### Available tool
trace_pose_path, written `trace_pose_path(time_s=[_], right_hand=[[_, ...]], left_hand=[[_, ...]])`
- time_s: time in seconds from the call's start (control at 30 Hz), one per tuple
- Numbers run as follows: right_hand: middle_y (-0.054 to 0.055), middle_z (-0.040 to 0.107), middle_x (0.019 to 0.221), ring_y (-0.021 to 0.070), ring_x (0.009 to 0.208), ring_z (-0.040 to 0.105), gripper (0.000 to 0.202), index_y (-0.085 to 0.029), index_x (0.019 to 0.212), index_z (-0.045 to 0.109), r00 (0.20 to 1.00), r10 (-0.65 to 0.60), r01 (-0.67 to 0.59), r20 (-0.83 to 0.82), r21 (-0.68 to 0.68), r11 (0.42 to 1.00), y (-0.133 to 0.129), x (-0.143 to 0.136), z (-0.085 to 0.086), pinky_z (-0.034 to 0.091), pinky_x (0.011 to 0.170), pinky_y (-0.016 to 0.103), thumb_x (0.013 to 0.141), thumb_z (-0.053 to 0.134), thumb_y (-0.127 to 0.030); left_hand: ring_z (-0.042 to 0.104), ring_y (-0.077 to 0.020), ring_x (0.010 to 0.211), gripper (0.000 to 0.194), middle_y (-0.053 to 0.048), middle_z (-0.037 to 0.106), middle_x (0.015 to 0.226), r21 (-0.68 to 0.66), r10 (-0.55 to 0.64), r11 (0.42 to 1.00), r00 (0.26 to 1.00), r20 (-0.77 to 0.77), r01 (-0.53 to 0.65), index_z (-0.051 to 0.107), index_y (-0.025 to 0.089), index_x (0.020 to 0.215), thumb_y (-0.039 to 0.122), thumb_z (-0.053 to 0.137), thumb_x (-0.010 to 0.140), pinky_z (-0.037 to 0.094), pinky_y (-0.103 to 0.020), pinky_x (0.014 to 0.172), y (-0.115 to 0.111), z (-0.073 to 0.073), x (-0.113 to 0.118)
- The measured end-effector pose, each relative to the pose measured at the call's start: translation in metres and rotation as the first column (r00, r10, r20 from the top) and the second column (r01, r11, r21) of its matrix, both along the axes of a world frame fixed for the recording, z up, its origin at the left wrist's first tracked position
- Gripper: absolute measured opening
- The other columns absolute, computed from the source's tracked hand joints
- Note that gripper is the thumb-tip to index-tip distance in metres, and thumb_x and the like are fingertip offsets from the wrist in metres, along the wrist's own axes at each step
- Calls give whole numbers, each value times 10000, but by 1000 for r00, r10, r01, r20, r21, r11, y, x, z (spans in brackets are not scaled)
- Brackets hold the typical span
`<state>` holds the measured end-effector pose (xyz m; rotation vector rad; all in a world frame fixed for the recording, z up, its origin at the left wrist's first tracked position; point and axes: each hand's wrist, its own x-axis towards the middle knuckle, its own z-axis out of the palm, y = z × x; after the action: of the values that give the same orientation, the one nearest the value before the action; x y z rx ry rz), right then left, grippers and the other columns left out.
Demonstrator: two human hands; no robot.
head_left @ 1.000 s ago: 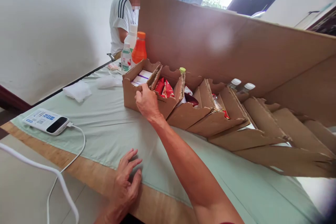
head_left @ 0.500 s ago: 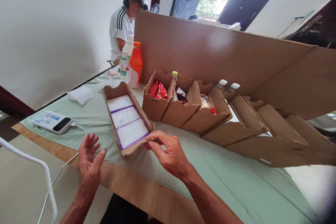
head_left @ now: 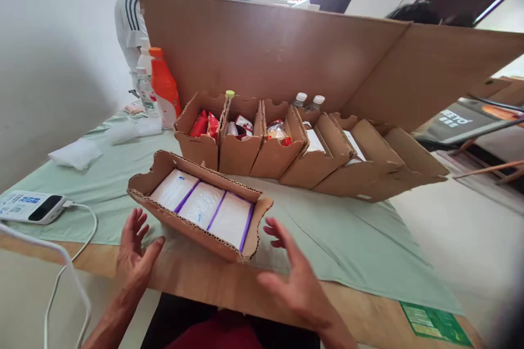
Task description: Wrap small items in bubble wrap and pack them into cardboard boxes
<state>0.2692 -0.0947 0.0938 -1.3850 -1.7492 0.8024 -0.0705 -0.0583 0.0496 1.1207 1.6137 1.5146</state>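
A cardboard box (head_left: 192, 229) with an open top sits at an angle near the table's front edge. Inside it lie three white plastic-wrapped packs (head_left: 202, 204) with purple edges, side by side. My left hand (head_left: 137, 251) is just off the box's near left side, palm up, fingers apart and empty. At the box's right end, my right hand (head_left: 292, 275) hovers with fingers spread, holding nothing and apart from the cardboard.
A row of cardboard bins (head_left: 241, 158) holding snack packets stands behind, before a tall cardboard panel (head_left: 266, 49). An orange bottle (head_left: 164, 87), plastic film (head_left: 76, 154) and a white power bank (head_left: 35, 207) with a cable are at left. A person (head_left: 131, 27) sits beyond.
My right hand has let go of the box's near end and opened. The box has turned from lengthwise to more crosswise. The view has shifted right.
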Motion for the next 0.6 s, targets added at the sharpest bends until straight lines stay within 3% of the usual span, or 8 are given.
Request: trace_pose_path(time_s=[0.1,0.17,0.23,0.33,0.43,0.5,0.6], right_hand=[[169,374,1661,392,1499,412,1080,-256,1659,213,993,2,-1,116,-8,1000,-2,-37,-26,416,1186,605,784,829,-406],[186,385,1650,387,1504,404,1031,-209,1655,220,992,-57,54,114,32,998,6,-53,-34,402,1198,598,818,788,-406],[195,468,1591,380,1457,471,899,-180,1614,323,987,-139,135,75,63,989,14,-53,-34,436,1173,585,852,740,-411],[188,636,1416,371,1315,603,707,-165,1487,515,967,-253,251,13,78,965,20,-26,-27,501,1107,555,863,703,-441],[160,753,1189,359,1147,689,511,-171,1250,686,933,-361,361,-15,48,931,20,21,-23,543,1031,528,858,691,-498],[151,777,1091,358,1075,706,466,-171,1101,722,895,-444,445,-29,11,896,20,53,-24,551,987,529,825,717,-547],[151,774,1066,333,1023,708,521,-166,1057,692,822,-561,560,-102,-36,827,25,88,-26,555,935,500,753,771,-582]], left_hand=[[486,-408,1419,838,-139,526,1513,-58,-51,997,997,64,54,466,272,1498,471,785,749,380,-636,1180,17,14,12],[523,-392,1379,767,-121,579,1440,-66,-63,995,995,80,68,505,269,1458,453,766,761,389,-623,1174,21,19,24],[507,-368,1393,736,-99,581,1428,-43,-56,997,995,86,60,504,282,1448,419,752,768,379,-591,1189,19,20,39],[490,-344,1410,734,-92,547,1469,-43,-106,993,985,133,113,471,287,1460,387,724,779,381,-545,1196,12,14,73],[498,-335,1407,727,-114,501,1526,-48,-254,963,954,162,265,434,263,1483,374,682,809,396,-524,1186,12,8,118],[467,-328,1441,746,-129,468,1563,-20,-358,931,922,145,365,393,242,1517,342,655,826,371,-521,1206,17,7,147],[391,-310,1510,783,-130,411,1624,42,-473,881,876,97,471,324,235,1569,282,612,842,334,-518,1234,28,5,179]])
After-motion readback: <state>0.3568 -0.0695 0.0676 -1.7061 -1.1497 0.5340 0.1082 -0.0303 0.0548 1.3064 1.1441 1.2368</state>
